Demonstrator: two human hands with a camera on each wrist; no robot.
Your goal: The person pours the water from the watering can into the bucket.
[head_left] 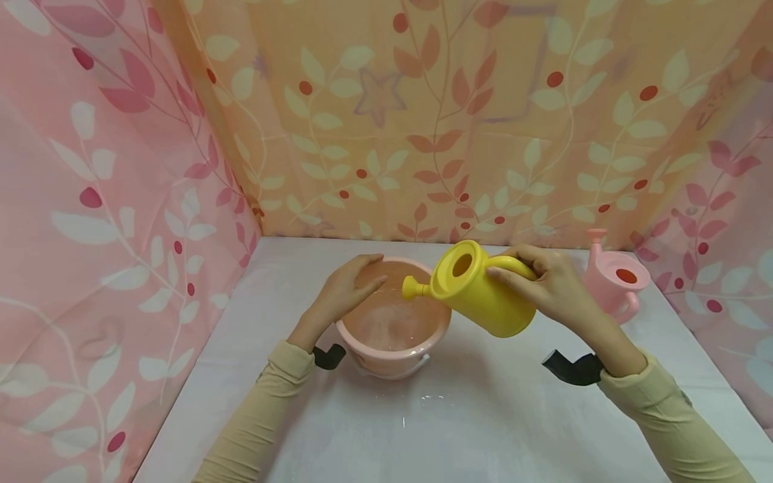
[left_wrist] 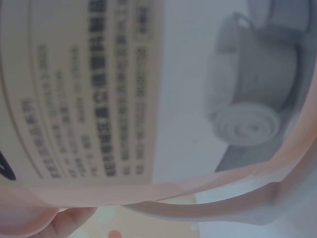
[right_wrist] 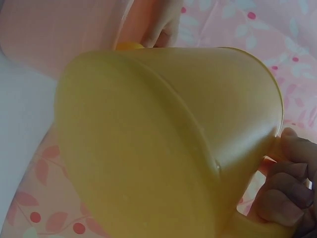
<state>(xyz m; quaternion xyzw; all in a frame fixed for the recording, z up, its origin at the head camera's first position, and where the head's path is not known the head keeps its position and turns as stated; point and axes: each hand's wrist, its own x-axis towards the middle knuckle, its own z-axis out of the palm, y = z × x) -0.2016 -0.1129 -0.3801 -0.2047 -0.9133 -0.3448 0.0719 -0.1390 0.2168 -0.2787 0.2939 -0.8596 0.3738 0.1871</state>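
A pale pink bucket (head_left: 386, 362) stands on the white table, with clear liquid inside it. My left hand (head_left: 347, 290) grips its left rim, the thumb reaching over the inside. In the left wrist view, the bucket's printed label (left_wrist: 124, 89) fills most of the picture. By its handle, my right hand (head_left: 552, 282) holds a yellow watering can (head_left: 498, 305) off the table, tilted left. The can's spout head (head_left: 413, 288) hangs over the bucket's right part; no stream shows from it. The right wrist view has the can's base (right_wrist: 129, 148) close up, with curled fingers (right_wrist: 282, 198) at the handle.
A pink watering can (head_left: 606, 282) stands at the back right, behind my right hand. Small wet spots (head_left: 431, 397) shine on the table (head_left: 483, 436) before the bucket. Patterned cloth walls (head_left: 386, 134) close off the back and sides.
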